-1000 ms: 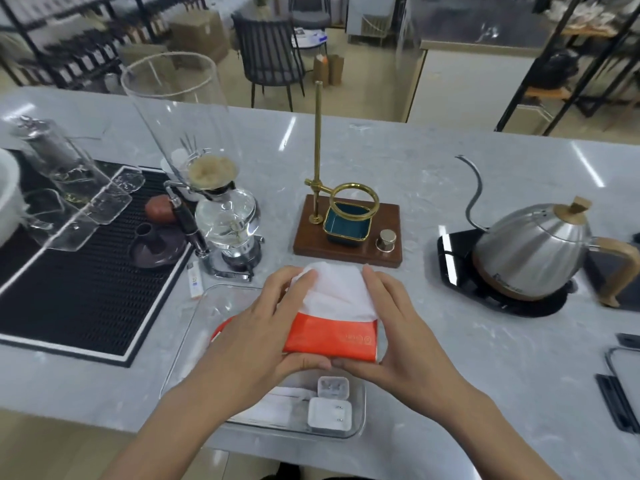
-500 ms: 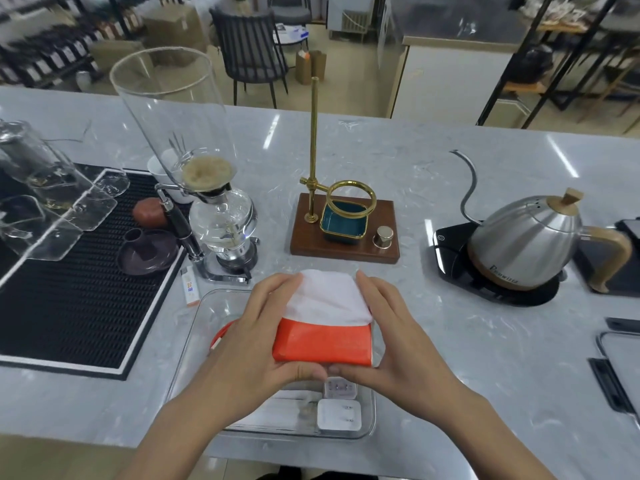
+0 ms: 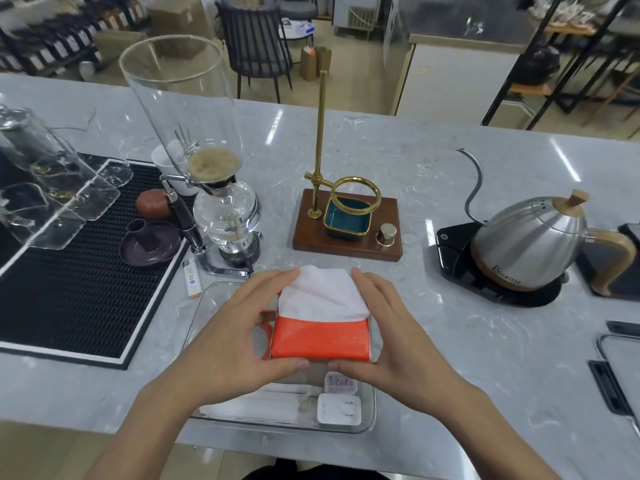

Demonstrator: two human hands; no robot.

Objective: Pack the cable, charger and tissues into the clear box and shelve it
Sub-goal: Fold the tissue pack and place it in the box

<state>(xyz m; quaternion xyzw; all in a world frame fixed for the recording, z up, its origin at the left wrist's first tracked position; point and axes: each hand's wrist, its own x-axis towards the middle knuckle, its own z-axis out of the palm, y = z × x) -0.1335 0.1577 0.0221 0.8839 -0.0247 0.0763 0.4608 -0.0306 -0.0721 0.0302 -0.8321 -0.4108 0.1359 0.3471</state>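
Tissues in both hands' grip, over clear box

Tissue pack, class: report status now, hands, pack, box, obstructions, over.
Left hand and right hand grip tissue pack from both sides. Pack over clear box, chargers inside. Nothing blocking.

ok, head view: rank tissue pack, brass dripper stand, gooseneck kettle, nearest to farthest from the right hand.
From the right hand:
1. tissue pack, held, on its left side.
2. brass dripper stand, beyond it on the counter, slightly left.
3. gooseneck kettle, far right on its black base.
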